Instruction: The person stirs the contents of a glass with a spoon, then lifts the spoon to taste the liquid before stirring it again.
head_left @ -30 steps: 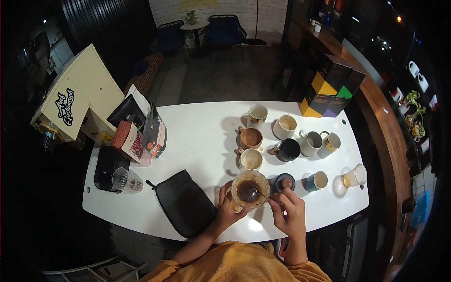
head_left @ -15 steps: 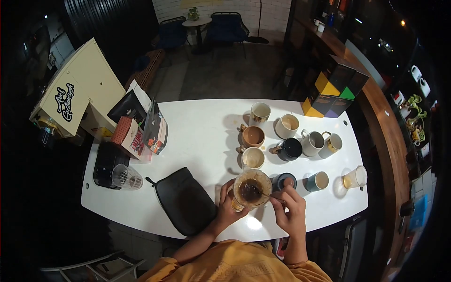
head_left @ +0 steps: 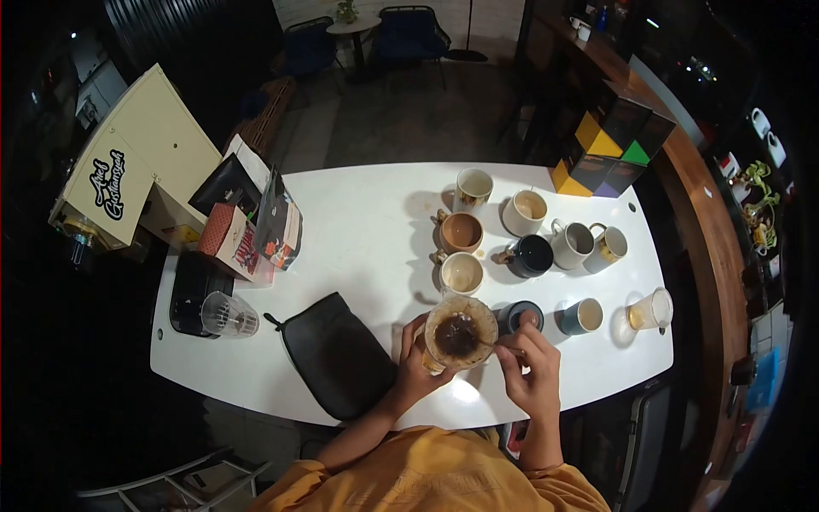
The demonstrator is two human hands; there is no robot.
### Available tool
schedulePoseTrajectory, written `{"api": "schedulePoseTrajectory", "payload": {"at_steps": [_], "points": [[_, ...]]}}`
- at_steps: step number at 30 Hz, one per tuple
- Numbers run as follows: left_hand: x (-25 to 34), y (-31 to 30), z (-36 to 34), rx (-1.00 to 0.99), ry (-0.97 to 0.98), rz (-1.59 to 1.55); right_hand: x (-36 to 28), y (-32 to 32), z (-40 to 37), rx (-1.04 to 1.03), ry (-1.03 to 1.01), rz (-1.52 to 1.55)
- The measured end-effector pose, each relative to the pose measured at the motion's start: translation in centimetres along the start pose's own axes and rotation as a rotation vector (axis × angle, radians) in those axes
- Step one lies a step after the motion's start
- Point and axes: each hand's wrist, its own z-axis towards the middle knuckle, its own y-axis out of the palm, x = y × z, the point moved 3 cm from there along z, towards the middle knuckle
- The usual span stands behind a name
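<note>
You have a white table (head_left: 358, 222) with a glossy top and rounded corners; past its far edge lies a dark floor (head_left: 384, 111) with a round table (head_left: 353, 27) between two blue chairs, and a wooden counter (head_left: 691, 188) runs along the right. On the left, the cream machine (head_left: 136, 154) carries black script reading "Aref Gustiansyah"; the red lettering on the carton (head_left: 235, 243) is too blurred to read. Your cup (head_left: 461, 331) is above the near edge, its mouth facing up and its long axis roughly upright, dark liquid inside. Your left hand (head_left: 416, 373) has its fingers wrapped around the cup; your right hand (head_left: 535, 371) pinches the spoon (head_left: 493, 345), which slants leftward into it. A black pouch (head_left: 337, 354) lies left of your left hand, and mugs (head_left: 461, 273) stand beyond the cup.
</note>
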Motion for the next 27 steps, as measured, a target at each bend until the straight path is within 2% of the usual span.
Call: {"api": "schedulePoseTrajectory", "payload": {"at_steps": [2, 6, 8, 14, 27], "points": [[-0.38, 0.14, -0.22, 0.005, 0.017, 0.01, 0.08, 0.07, 0.0, 0.064, 0.012, -0.016], [-0.65, 0.21, -0.36, -0.015, 0.022, 0.019, 0.11, 0.08, 0.05, 0.013, 0.009, 0.013], [-0.75, 0.29, -0.45, -0.011, 0.021, 0.024, 0.05, 0.06, 0.09, 0.081, -0.001, 0.015], [-0.82, 0.44, -0.51, 0.003, 0.023, 0.012, 0.44, -0.02, -0.11, 0.001, 0.011, 0.037], [-0.5, 0.29, -0.31, 0.01, 0.015, 0.005, 0.43, 0.07, -0.27, 0.038, 0.063, 0.028]]}}
